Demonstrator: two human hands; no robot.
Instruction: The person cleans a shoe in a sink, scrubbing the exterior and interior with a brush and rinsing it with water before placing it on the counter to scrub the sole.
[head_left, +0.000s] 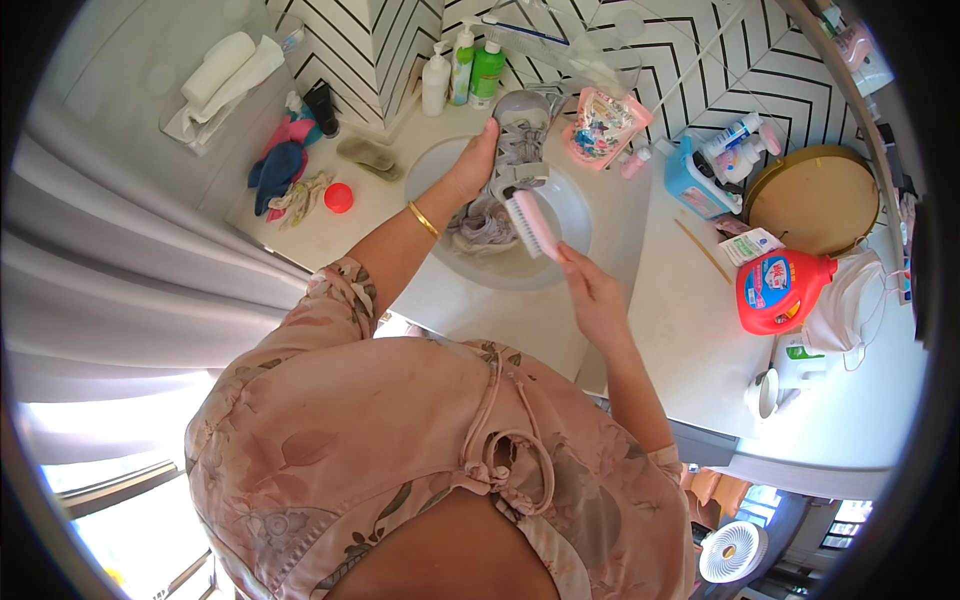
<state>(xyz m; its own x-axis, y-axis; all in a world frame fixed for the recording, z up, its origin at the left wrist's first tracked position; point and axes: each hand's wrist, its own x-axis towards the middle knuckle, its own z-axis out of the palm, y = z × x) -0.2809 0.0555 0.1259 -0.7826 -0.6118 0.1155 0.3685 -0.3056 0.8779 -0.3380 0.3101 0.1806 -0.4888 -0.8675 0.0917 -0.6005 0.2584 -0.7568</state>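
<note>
My left hand (476, 161) grips a grey lace-up sneaker (521, 135) along its side, holding it above the round white washbasin (579, 214). In my right hand (596, 296) is the handle of a pink scrubbing brush (534, 221). The brush's pale bristles face left, and its head is close to the near end of the held sneaker; whether they touch I cannot tell. Below, a second grey shoe (484, 229) sits in the basin, partly hidden by the brush and the first sneaker. Cloudy water appears to lie around it.
Pump and squeeze bottles (461, 71) stand behind the basin, near a pink pouch (604, 127). Left are an olive shoe insole (369, 157), a red cap (338, 197) and cloths (279, 176). Rightward stand a blue basket (697, 180) and a red detergent jug (780, 292).
</note>
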